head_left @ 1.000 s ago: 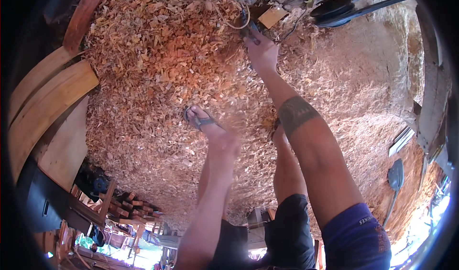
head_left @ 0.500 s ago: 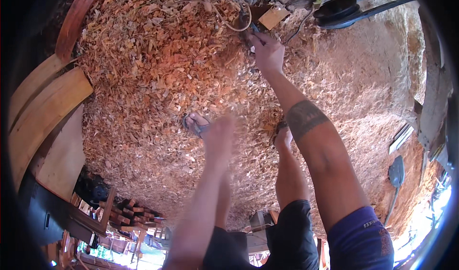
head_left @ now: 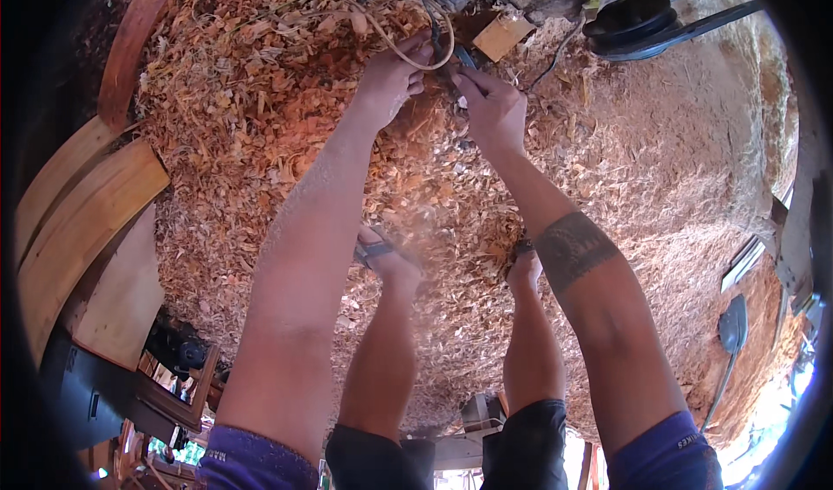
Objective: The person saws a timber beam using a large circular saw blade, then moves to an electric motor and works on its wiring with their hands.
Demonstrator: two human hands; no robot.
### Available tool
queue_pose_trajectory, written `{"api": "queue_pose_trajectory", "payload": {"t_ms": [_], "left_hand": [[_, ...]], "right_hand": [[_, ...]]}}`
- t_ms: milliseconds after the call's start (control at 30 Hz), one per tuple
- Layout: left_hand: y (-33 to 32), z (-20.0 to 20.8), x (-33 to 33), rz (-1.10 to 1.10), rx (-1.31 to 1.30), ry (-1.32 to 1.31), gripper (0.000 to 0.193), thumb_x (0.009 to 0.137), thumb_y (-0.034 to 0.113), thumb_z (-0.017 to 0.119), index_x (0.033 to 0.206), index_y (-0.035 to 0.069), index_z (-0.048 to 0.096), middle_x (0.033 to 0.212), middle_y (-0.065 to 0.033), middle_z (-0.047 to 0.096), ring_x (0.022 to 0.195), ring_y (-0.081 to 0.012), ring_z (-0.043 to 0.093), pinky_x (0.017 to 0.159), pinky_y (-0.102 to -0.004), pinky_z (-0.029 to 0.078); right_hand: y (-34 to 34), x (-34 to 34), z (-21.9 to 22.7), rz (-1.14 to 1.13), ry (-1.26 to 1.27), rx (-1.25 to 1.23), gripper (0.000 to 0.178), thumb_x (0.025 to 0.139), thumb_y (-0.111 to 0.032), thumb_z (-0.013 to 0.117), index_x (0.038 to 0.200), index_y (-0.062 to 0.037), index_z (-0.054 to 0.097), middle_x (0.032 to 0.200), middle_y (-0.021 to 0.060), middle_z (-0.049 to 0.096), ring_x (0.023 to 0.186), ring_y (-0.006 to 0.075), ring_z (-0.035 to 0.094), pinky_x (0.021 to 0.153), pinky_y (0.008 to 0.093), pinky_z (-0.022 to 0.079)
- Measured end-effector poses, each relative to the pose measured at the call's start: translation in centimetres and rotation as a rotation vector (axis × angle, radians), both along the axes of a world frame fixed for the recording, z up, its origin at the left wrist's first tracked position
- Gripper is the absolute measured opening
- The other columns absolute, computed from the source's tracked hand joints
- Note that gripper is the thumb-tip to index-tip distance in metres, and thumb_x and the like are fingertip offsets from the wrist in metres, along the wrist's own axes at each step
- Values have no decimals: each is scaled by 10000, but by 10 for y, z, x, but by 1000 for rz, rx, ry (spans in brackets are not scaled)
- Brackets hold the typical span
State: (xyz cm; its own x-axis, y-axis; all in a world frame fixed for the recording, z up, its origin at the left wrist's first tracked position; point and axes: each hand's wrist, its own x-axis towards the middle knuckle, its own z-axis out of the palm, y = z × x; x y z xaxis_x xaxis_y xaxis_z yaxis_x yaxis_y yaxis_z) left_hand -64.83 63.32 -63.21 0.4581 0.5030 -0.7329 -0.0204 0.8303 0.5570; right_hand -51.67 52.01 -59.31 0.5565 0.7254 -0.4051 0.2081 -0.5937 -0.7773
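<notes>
My left hand (head_left: 390, 82) is at the top middle, beside a loop of pale cable (head_left: 382, 30), with its fingers bent and pressed together. What they hold, if anything, is partly hidden. A dark cord (head_left: 431, 17) runs down to the fingertips. Just to the right, my right hand (head_left: 496, 113) pinches a small dark object, its kind unclear, close to a blue piece (head_left: 466, 59). The two hands are near each other, slightly apart, low over the wood shavings (head_left: 304, 108). Right of the blue piece lies a small wooden block (head_left: 501, 36).
A black pulley wheel with a belt (head_left: 632, 26) sits at the upper right. Curved wooden boards (head_left: 91, 230) stand on the left. A shovel (head_left: 733, 325) rests at the right. My sandalled feet (head_left: 382, 251) are on the shavings below my hands.
My left hand has swung up and forward from above my foot to the cable loop, beside my right hand. My right hand stays nearly in place. The view has shifted a little.
</notes>
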Motion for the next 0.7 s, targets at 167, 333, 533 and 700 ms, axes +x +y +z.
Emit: {"api": "queue_pose_trajectory", "payload": {"t_ms": [167,333,533,700], "left_hand": [[-3,-1,1,-63,6,23,376,933,212,717,1227,-6,626,820,44,534,629,-59,401,534,-230,335],[-3,10,-3,-133,41,60,393,918,246,737,1213,0,650,807,54,536,634,-53,403,538,-227,332],[1,13,-1,-192,163,185,392,909,275,747,1190,11,678,835,43,594,670,-55,460,568,-241,371],[1,20,4,-202,238,287,362,905,260,749,1168,18,693,890,10,656,694,-70,511,590,-269,410]], "right_hand": [[-7,3,-5,61,-71,22,263,883,-216,738,1075,-36,749,979,159,745,819,225,715,761,322,534],[-5,1,0,96,-76,8,258,885,-216,733,1064,-30,751,1022,171,737,891,252,717,797,326,530],[-1,-1,-2,103,-71,-13,251,881,-213,734,1062,-41,756,987,171,743,850,255,720,779,332,534],[-3,-1,-9,80,-136,86,233,883,-193,684,1076,-91,763,889,177,721,762,297,697,738,406,534]]}}
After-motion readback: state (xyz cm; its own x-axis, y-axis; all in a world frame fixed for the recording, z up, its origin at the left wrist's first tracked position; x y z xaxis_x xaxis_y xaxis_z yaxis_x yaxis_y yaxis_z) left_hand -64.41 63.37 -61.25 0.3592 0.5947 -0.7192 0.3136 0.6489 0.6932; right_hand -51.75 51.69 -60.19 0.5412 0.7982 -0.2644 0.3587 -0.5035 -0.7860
